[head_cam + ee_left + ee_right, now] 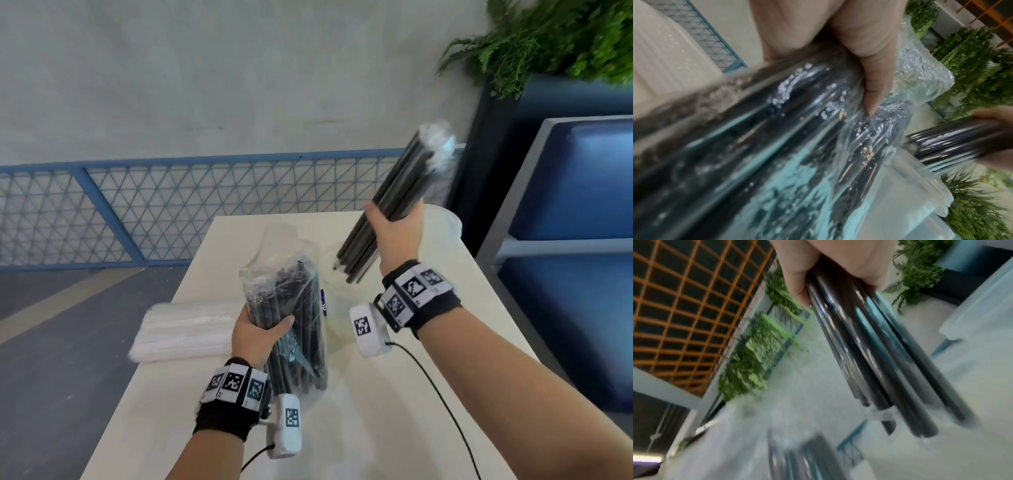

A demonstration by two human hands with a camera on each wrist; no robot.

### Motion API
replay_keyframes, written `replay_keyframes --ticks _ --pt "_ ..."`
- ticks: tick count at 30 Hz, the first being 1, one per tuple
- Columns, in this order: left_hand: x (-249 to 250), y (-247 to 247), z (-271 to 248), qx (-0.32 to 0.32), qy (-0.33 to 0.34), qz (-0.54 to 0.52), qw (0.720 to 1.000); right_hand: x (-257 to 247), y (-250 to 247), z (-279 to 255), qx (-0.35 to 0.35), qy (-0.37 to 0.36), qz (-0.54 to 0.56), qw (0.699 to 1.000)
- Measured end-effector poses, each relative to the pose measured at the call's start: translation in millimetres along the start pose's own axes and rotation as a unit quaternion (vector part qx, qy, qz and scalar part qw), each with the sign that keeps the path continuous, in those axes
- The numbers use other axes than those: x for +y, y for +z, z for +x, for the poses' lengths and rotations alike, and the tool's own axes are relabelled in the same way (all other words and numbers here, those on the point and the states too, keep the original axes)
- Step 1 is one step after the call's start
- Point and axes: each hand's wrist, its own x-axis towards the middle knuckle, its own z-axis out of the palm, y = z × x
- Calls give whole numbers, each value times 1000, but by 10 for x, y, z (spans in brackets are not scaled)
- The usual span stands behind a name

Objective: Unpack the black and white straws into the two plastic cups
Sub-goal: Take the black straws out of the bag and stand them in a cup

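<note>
R hand [397, 233] grips a bundle of black straws [387, 202] at mid-length, fingers wrapped round it, bundle tilted w/ lower ends over the near plastic cup [337, 284]. Judged: angle set for dropping the ends into that cup; ends not yet inside as far as visible. Upper ends blurred, possibly w/ bits of wrapper; cannot confirm.

L hand [257, 334] holds the clear straw bag [291, 308] upright, fingers and thumb curled round its lower half; more black straws remain inside. Judged: bag kept upright w/ mouth up so contents stay put and the next bundle pulls out easily.

Second plastic cup [442, 222] stands behind R hand, partly hidden. Pack of white straws [185, 332] lies flat at the L edge of the table [376, 428], looks unopened.

Surroundings: blue mesh fence [171, 202] beyond the table, fern planter [555, 37] and blue bench [582, 205] to the R. Wrist-camera cable [435, 387] trails over the table near the cups: possible snag. Cups look light; off-centre entry may tip one.
</note>
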Motion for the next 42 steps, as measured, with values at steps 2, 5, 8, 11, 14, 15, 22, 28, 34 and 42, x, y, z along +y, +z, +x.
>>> replay_keyframes --ticks 2,5,8,11,14,15,22,28,34,42 --pt "14 22 -25 -8 3 -3 1000 213 -23 -103 -45 9 -44 998" --pt "8 44 -43 -16 -1 -18 1000 425 -72 -164 -65 26 -62 996" --pt "-16 43 -51 -20 3 -21 1000 477 -106 -151 -71 22 -75 994" --pt "-40 43 -40 -21 -1 -25 999 472 -110 -137 -81 17 -69 994" --pt "-55 55 -35 -27 0 -23 999 395 -118 -163 -46 -44 -129 990" --pt "-51 57 -40 -30 4 -22 999 341 -124 -194 -37 -115 -169 978" --pt "-62 61 -81 -47 40 -40 997 132 -42 -634 -281 -188 -392 856" --pt "-80 50 -151 -83 67 -66 992 122 -32 -671 -314 -58 -347 882" --pt "-119 16 -149 -85 65 -68 992 146 -71 -613 -374 9 -321 870" --pt "-111 13 -162 -108 83 -65 989 140 -63 -620 -431 -4 -386 816"
